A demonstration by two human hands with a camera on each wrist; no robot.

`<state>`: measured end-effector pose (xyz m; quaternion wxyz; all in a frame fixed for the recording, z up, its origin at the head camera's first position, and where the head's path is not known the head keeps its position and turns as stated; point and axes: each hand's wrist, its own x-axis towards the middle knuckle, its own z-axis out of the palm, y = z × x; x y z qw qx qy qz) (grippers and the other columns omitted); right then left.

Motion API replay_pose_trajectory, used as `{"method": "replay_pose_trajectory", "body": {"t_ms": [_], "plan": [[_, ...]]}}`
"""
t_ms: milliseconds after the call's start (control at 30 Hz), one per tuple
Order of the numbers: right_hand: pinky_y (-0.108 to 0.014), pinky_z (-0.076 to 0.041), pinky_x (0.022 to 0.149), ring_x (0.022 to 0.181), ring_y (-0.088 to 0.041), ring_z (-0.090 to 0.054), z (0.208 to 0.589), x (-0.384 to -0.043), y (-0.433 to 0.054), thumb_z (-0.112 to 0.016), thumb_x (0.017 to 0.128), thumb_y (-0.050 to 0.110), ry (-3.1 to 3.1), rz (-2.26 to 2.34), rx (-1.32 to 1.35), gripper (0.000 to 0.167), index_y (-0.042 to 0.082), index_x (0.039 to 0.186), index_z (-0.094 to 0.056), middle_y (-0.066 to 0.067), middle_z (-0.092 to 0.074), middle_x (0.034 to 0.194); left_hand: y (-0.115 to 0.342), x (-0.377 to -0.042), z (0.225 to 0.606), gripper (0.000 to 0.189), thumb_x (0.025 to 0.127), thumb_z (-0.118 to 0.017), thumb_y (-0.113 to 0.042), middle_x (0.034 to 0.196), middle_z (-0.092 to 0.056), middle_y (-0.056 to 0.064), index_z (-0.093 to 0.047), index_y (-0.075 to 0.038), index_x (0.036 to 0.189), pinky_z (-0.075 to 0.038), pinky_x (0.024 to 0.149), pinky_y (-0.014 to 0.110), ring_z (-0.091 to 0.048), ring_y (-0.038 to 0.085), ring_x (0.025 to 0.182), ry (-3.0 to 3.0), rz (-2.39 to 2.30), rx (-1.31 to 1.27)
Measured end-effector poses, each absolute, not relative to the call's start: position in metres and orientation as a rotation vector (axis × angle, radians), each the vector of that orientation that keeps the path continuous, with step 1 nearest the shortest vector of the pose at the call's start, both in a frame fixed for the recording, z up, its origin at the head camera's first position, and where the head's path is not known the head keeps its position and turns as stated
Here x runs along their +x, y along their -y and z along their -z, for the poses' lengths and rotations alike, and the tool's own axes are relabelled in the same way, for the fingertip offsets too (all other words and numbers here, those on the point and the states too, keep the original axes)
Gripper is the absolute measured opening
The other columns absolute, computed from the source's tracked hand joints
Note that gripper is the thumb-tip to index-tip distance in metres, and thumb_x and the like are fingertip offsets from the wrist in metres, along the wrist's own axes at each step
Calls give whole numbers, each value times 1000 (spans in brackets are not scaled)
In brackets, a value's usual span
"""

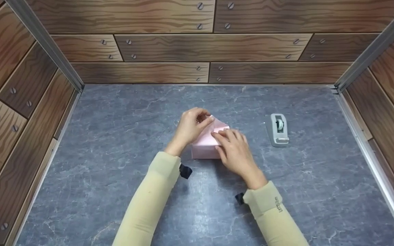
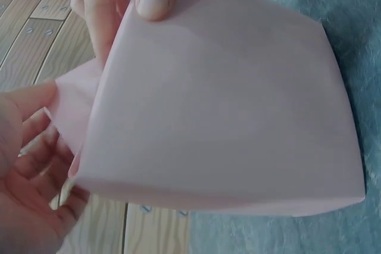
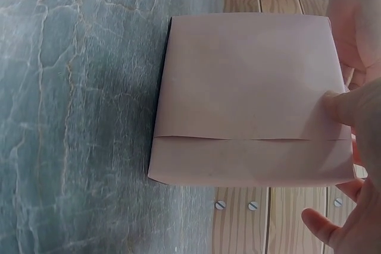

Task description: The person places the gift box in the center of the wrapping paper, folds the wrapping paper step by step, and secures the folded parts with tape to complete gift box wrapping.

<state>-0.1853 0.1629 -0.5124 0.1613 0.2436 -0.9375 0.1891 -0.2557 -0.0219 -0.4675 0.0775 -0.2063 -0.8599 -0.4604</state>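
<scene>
A box wrapped in pink paper [image 1: 205, 152] stands on the table between both hands. In the right wrist view, a straight paper seam runs across one face of the box [image 3: 250, 75]. My left hand [image 1: 192, 126] pinches a pointed paper flap [image 2: 77, 102] at the top of the box, between thumb and fingers. On the near right edge, my right hand [image 1: 234, 150] grips the box, its thumb on the side face and its fingers over the top. Part of the top is hidden behind the fingers.
A grey tape dispenser [image 1: 279, 131] holding a roll of tape stands to the right of the box. Wood-patterned walls [image 1: 183, 48] with metal edging enclose the grey marbled table [image 1: 121, 112] at the back and both sides.
</scene>
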Motion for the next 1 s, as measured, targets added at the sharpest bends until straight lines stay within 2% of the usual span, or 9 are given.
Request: {"method": "replay_pose_trajectory", "body": {"t_ms": [100, 200, 433, 633, 1000], "plan": [[-50, -35, 101, 118, -33, -47, 512, -186, -163, -66, 93, 21, 2676, -540, 692, 42, 15, 134, -61, -10, -57, 126, 24, -257, 467, 24, 93, -69, -25, 91, -71, 5, -75, -4, 103, -51, 70, 24, -63, 13, 77, 2620, 1391, -628], [-51, -34, 101, 118, -33, -46, 513, -186, -163, -66, 92, 21, 2673, -538, 691, 42, 15, 134, -61, -11, -57, 126, 25, -257, 466, 25, 95, -67, -27, 92, -73, 5, -76, -5, 101, -52, 70, 24, -64, 13, 77, 2652, 1354, -629], [-50, -35, 101, 118, -33, -47, 513, -185, -163, -67, 92, 21, 2667, -541, 694, 42, 15, 133, -61, -11, -57, 126, 21, -256, 466, 23, 94, -67, -29, 82, -71, 1, -77, -8, 92, -50, 65, 27, -61, 11, 70, 2666, 1235, -570], [-51, -34, 102, 120, -33, -46, 513, -185, -162, -66, 93, 20, 2682, -550, 694, 42, 15, 134, -61, -11, -56, 126, 21, -258, 470, 20, 94, -67, -27, 78, -68, 0, -75, -8, 92, -48, 62, 25, -58, 10, 67, 2630, 1312, -574], [-51, -35, 100, 118, -34, -46, 514, -185, -162, -66, 92, 19, 2673, -555, 686, 43, 15, 134, -61, -11, -57, 125, 31, -258, 478, 22, 91, -71, -22, 96, -74, 8, -75, -3, 101, -53, 76, 24, -68, 16, 85, 2651, 1430, -673]]}}
